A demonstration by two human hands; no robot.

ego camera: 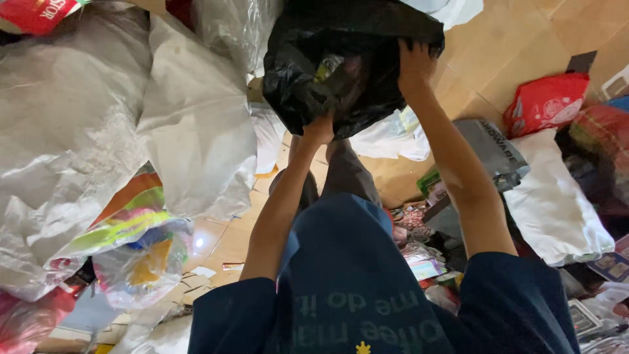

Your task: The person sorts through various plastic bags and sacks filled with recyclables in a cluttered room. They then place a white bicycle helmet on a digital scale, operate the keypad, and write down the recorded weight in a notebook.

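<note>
I hold a black plastic bag [327,59] up in front of me with both hands. My left hand [319,128] grips its lower edge from underneath. My right hand [414,65] clutches the bag's right side higher up, fingers pressed into the plastic. Some items show dimly through the crumpled plastic. My dark blue shirt [354,288] and grey trousers [347,174] fill the lower middle of the view.
Big white sacks [190,124] and a clear bag of colourful things [141,259] crowd the left. On the right lie a red packet [547,101], a grey bag [491,147], a white bag [553,203] and loose packets on the wooden floor [511,46].
</note>
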